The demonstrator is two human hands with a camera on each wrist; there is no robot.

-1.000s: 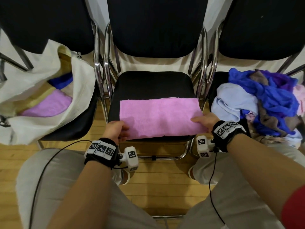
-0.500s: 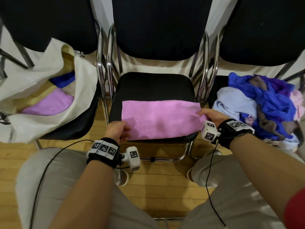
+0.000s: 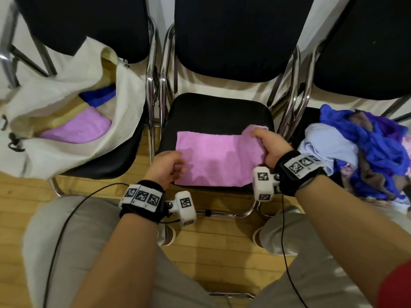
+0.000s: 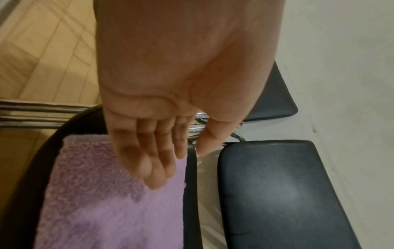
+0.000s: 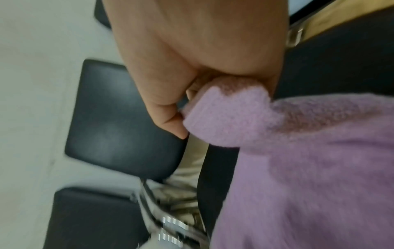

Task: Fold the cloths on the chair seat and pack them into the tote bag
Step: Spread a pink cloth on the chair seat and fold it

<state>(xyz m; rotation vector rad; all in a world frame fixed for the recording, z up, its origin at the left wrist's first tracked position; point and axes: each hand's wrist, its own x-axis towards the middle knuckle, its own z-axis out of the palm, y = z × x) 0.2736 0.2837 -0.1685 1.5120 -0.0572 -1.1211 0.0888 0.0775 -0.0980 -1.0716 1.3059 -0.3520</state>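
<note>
A pink cloth [image 3: 218, 161] lies folded in a strip across the front of the middle chair seat [image 3: 222, 112]. My right hand [image 3: 258, 138] pinches the cloth's right end and holds it raised off the seat; in the right wrist view the thumb and fingers [image 5: 170, 124] are curled round the pink cloth [image 5: 298, 168]. My left hand [image 3: 178, 167] rests on the cloth's left edge. In the left wrist view its fingers [image 4: 155, 171] are straight and lie flat on the pink cloth [image 4: 102, 202]. The white tote bag [image 3: 73, 152] sits open on the left chair.
Inside the tote lie a purple cloth [image 3: 77, 130] and a blue cloth [image 3: 100, 96]. A loose pile of blue, light blue and brown cloths [image 3: 367, 152] fills the right chair seat. Chrome chair frames [image 3: 153, 107] stand between the seats. Wooden floor lies below.
My right hand has gone from lying flat on the cloth's right end to pinching it, and has lifted that end up and leftward. My left hand stayed at the left edge.
</note>
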